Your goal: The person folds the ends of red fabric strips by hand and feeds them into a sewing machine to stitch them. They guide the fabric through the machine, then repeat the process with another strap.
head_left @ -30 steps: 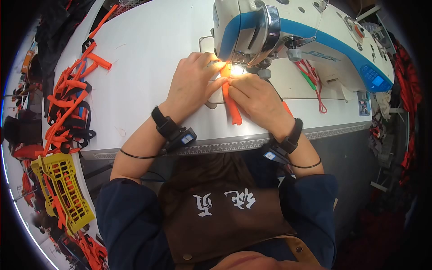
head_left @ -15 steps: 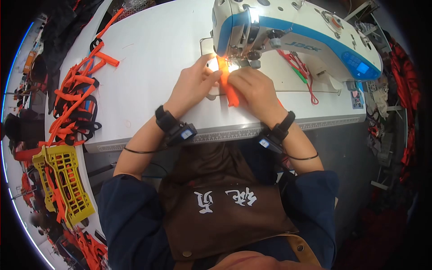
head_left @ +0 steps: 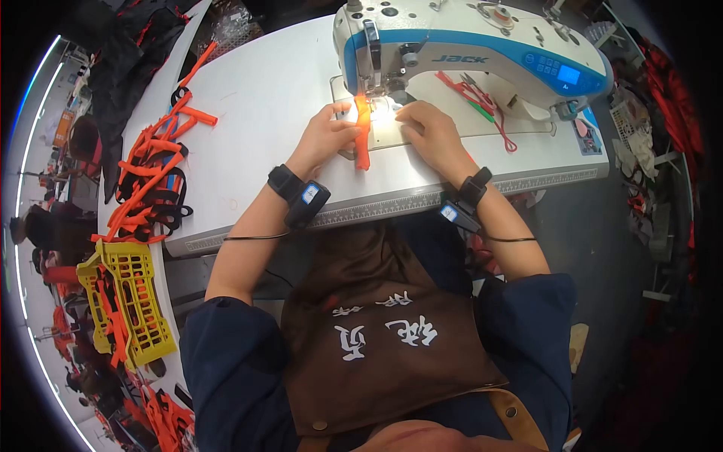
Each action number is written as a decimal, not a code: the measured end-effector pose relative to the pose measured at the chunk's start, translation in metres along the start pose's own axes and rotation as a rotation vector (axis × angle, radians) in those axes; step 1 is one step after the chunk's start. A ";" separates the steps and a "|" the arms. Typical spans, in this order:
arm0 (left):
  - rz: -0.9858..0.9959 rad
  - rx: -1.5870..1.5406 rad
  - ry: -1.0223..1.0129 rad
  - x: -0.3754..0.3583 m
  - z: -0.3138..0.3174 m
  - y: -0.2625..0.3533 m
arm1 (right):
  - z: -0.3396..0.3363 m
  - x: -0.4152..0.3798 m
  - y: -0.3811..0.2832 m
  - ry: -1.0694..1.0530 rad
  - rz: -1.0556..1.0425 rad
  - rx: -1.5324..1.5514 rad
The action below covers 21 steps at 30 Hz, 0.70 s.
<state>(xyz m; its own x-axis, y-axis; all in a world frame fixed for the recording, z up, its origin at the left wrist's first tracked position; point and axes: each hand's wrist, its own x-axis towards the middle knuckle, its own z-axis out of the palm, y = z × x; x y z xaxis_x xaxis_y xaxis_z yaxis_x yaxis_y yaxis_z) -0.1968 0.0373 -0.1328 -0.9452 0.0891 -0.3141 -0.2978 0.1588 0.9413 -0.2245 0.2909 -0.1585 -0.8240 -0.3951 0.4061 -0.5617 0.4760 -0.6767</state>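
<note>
An orange fabric strip (head_left: 362, 143) lies under the needle area of a white and blue sewing machine (head_left: 482, 64), its loose end pointing toward the table's front edge. My left hand (head_left: 328, 135) is closed on the strip's left side, thumb and fingers pressed at its edge. To the right of the strip, apart from it, my right hand (head_left: 431, 134) has its thumb and fingertips pinched together beside the lit needle plate (head_left: 388, 134). Whatever lies between those fingertips is too small to make out.
Orange and black strips (head_left: 154, 166) lie in a heap on the left of the white table (head_left: 256, 98). A yellow basket (head_left: 139, 301) stands at the left edge. Red-handled scissors (head_left: 482, 98) rest behind the machine's needle area, under its arm.
My right hand has come away from the orange strip to the right. My left hand stays at the strip. The whole view has shifted and turned a little.
</note>
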 end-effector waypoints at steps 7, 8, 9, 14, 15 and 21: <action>0.075 -0.023 -0.045 0.000 0.003 -0.008 | 0.023 0.009 -0.012 0.007 -0.455 -0.121; 0.086 -0.004 -0.043 -0.001 0.004 -0.010 | 0.024 0.011 -0.012 0.002 -0.507 -0.157; 0.094 0.013 -0.040 -0.002 0.003 -0.011 | 0.026 0.014 -0.012 -0.004 -0.559 -0.192; 0.098 0.081 -0.023 -0.007 0.002 -0.007 | 0.029 0.013 -0.010 0.014 -0.600 -0.195; 0.087 0.105 -0.023 -0.009 0.002 -0.004 | 0.028 0.013 -0.011 0.002 -0.591 -0.197; 0.069 0.071 -0.054 -0.009 -0.002 -0.003 | 0.027 0.014 -0.013 0.012 -0.556 -0.137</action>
<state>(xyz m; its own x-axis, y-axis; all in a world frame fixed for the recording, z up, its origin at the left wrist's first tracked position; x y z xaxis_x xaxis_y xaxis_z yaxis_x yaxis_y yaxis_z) -0.1881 0.0336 -0.1326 -0.9540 0.1546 -0.2568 -0.2203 0.2192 0.9505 -0.2267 0.2583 -0.1612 -0.4017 -0.6070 0.6857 -0.9150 0.2966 -0.2735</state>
